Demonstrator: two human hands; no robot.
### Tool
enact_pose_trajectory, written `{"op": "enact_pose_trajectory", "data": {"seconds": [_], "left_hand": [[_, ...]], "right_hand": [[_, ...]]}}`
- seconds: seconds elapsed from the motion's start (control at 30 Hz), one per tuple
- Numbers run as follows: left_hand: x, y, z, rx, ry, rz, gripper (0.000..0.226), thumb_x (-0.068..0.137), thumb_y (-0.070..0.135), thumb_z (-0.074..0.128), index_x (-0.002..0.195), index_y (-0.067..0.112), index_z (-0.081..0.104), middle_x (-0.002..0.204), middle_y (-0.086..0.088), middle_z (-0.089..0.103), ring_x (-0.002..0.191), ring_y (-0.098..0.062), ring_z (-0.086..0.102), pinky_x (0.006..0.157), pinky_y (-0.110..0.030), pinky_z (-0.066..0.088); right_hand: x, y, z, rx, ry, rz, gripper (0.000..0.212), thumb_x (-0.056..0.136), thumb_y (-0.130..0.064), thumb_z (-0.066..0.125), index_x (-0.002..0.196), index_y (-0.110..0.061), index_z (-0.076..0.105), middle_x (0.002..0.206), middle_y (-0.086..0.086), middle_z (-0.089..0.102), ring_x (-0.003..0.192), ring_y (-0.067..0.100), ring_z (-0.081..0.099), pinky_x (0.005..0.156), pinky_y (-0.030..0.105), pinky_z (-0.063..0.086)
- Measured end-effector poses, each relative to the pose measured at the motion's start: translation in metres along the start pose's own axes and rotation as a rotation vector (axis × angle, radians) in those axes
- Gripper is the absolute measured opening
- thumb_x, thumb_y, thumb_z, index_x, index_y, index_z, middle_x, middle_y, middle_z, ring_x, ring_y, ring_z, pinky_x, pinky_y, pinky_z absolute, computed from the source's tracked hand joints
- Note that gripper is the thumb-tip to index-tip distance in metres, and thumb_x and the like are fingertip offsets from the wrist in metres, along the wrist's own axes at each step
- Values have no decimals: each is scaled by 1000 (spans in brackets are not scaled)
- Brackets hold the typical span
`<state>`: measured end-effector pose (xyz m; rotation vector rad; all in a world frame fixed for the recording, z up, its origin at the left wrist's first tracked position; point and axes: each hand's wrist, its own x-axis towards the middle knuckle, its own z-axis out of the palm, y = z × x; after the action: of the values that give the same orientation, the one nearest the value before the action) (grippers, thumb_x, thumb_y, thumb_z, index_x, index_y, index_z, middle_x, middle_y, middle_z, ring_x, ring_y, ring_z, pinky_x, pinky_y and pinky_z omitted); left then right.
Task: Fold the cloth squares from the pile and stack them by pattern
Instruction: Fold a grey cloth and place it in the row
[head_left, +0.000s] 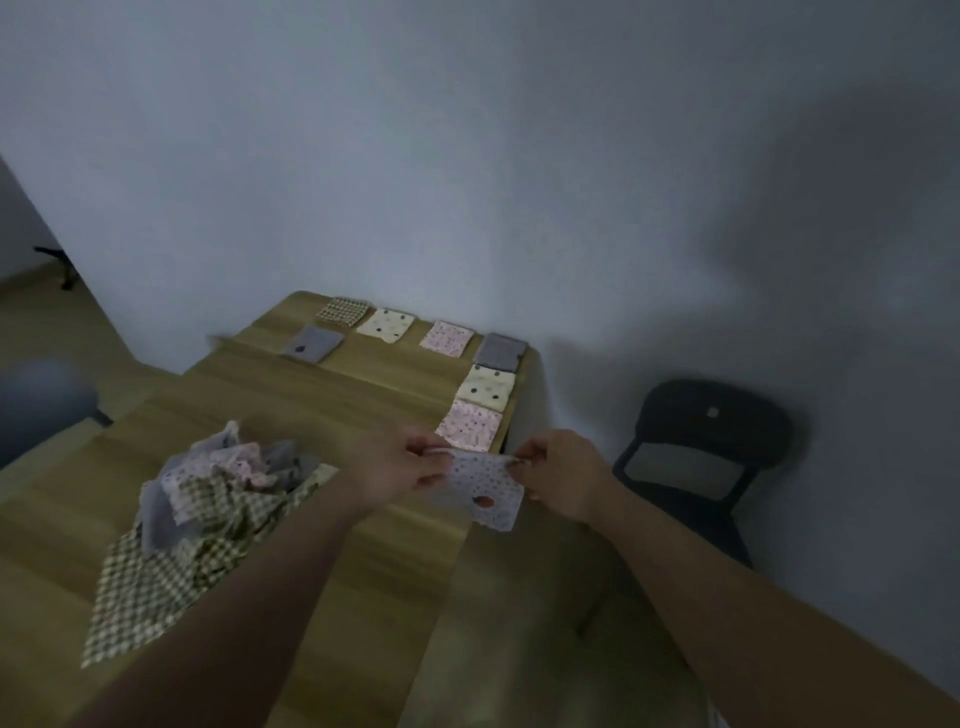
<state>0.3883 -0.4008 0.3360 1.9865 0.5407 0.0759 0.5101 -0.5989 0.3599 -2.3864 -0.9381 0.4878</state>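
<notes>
Both hands form the grip, seen from the head camera. The left hand (410, 465) and right hand (563, 478) each pinch an upper corner of a pale dotted cloth square (488, 493), fingers curled on its top edge. The square hangs in the air between them, over the right edge of the wooden worktop (322, 395).

Left of the grip and slightly nearer lies the pile (208, 499), a loose heap of checked, pink and grey cloths.

Beyond the grip, folded pieces lie flat. Just past it is the near pink square (470, 426), then the near cream spotted square (485, 387), then the corner grey square (500, 349). Leftward along the far edge come the far pink square (447, 339), the far cream spotted square (385, 326), the checked square (344, 312) and a grey square with a dark mark (313, 344).

The task looks roughly midway: seven places are laid out, and a good heap remains unfolded. Several patterns appear in two places, so sorting may need tidying.

Right of the grip, off the worktop, stands a dark chair (701, 457).

Dim light and blur hide the prints' detail, whether the held square is already doubled, and how many layers each folded place holds. The forearms cover part of the near worktop.
</notes>
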Motion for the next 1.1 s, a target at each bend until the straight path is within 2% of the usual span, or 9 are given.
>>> {"op": "enact_pose_trajectory", "data": {"seconds": [0.1, 0.23, 0.43, 0.63, 0.77, 0.9, 1.0, 1.03, 1.1], "left_hand": [[65, 0, -17, -45, 43, -47, 10, 93, 15, 73, 89, 25, 74, 80, -3, 75, 66, -9, 69, 71, -30, 59], [130, 3, -36, -44, 74, -81, 11, 94, 11, 71, 88, 20, 72, 74, 0, 74, 65, -8, 70, 64, -25, 57], [219, -6, -56, 49, 154, -113, 7, 94, 13, 69, 91, 19, 70, 80, -4, 75, 73, -19, 74, 64, -32, 59], [322, -31, -73, 95, 220, -204, 4, 96, 12, 66, 97, 14, 69, 83, -5, 73, 77, -19, 73, 67, -30, 58], [381, -47, -83, 143, 262, -279, 9, 94, 13, 66, 96, 21, 70, 80, 1, 73, 80, -23, 71, 74, -41, 58], [425, -60, -93, 206, 279, -339, 14, 94, 13, 63, 96, 25, 67, 83, 5, 71, 83, -19, 70, 77, -39, 58], [446, -72, -101, 248, 273, -400, 10, 94, 17, 64, 100, 23, 69, 94, 0, 70, 90, -20, 68, 83, -38, 56], [458, -80, -106, 253, 262, -431, 10, 94, 19, 65, 103, 21, 69, 97, -1, 69, 91, -20, 67, 83, -38, 56], [471, -93, -112, 278, 234, -473, 12, 93, 23, 67, 105, 22, 69, 100, 1, 68, 92, -18, 65, 81, -36, 56]], "right_hand": [[64, 0, -14, -62, -39, -13, 26, 99, -29, 61, 115, -12, 73, 109, 5, 72, 90, 15, 61, 76, 25, 45], [133, 0, -28, -38, -72, -15, 26, 99, -27, 61, 114, -8, 72, 109, 8, 70, 101, 22, 64, 87, 33, 50], [237, 11, -18, 19, -122, -21, 10, 97, -25, 61, 97, -17, 67, 92, 2, 66, 85, 20, 64, 77, 37, 56], [366, 37, 7, 26, -190, -49, 12, 101, -28, 56, 96, -20, 63, 82, -5, 57, 73, 11, 53, 56, 20, 37], [440, 50, 23, -6, -256, -50, 16, 103, -27, 51, 91, -22, 60, 79, -1, 58, 68, 17, 53, 56, 26, 41], [487, 53, 40, 50, -358, -7, 16, 103, -24, 50, 93, -14, 58, 89, 6, 61, 75, 23, 56, 61, 30, 43], [499, 54, 55, 148, -453, 26, 29, 99, -17, 53, 73, -20, 40, 72, 0, 40, 60, 16, 36, 56, 25, 25], [509, 55, 64, 196, -488, 42, 35, 98, -16, 54, 69, -22, 35, 69, 0, 35, 58, 14, 32, 56, 24, 26], [519, 54, 74, 250, -556, 122, 29, 98, -19, 58, 73, -21, 44, 73, 3, 48, 65, 17, 45, 63, 31, 45]]}}
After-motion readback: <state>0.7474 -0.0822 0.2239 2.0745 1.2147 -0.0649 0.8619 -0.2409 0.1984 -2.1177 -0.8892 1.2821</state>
